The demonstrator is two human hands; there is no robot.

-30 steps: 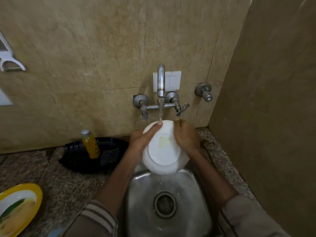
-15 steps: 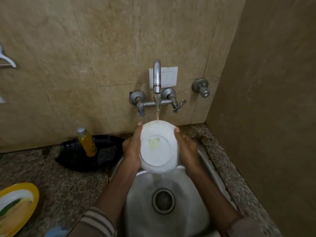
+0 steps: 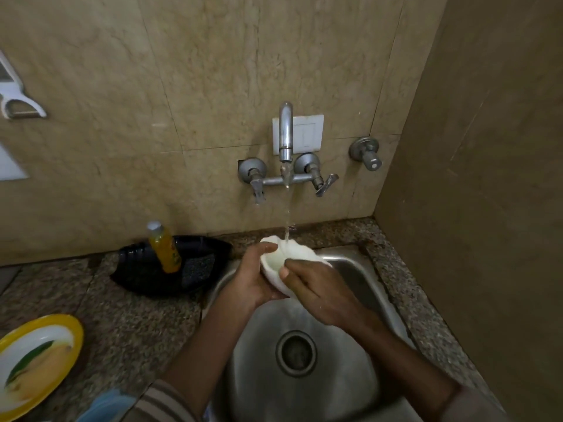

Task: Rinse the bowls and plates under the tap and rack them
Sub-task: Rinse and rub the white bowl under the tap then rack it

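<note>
A white bowl is tilted on its side over the back of the steel sink, its opening turned to the left. A thin stream from the wall tap falls onto its upper rim. My left hand cups the bowl from below and the left, thumb over the rim. My right hand lies across the bowl from the right, its fingers curled over the rim into the inside. A yellow-rimmed plate lies on the counter at the lower left.
A black tray with an orange bottle standing in it sits left of the sink on the speckled counter. A brown wall closes in on the right. The sink drain is uncovered. A separate valve sticks out right of the tap.
The bowl went from base-up facing me to lying on its side with its opening to the left. My right hand moved from its side onto the rim. Both hands sank lower under the tap.
</note>
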